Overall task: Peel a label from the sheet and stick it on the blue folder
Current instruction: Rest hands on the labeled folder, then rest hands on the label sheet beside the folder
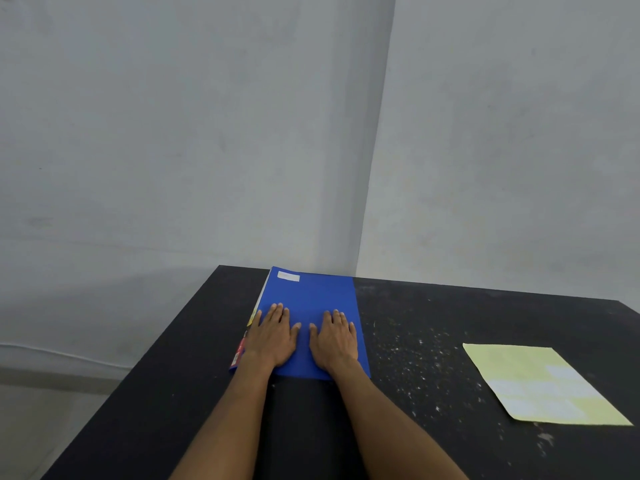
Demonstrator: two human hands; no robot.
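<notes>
the flat blue card folder (311, 317) lies closed on the black matte worktop (433, 323), its far edge close to the corner where two plain pale grey walls (207, 133) meet. a small white rectangular label (288, 276) already sits on the folder's far left corner, so the sticking appears done. the left hand (273, 336) and the right hand (334, 337) both rest palm down on the folder's near half, side by side, fingers (278, 311) stretched out flat and gripping nothing. coloured paper edges (239, 351) poke out along the folder's left side under the left wrist

the pale yellow label sheet (543, 384) lies flat well apart to the right, near the worktop's right edge, with a few whitish labels left on its backing. it looks thin, light and floppy; it would probably bend if lifted by one corner, so one hand should pin it while the other lifts a label by its corner with a fingernail. a peeled label will likely curl and cling to skin, so it is best held by its very edge. the folder looks stiff enough to press against and smooth enough to slide unless held down

the worktop is dusted with pale specks (412, 351) between folder and sheet, which could spoil the adhesive if a label touches them. the floor (52, 410) at left is grey and bare
</notes>
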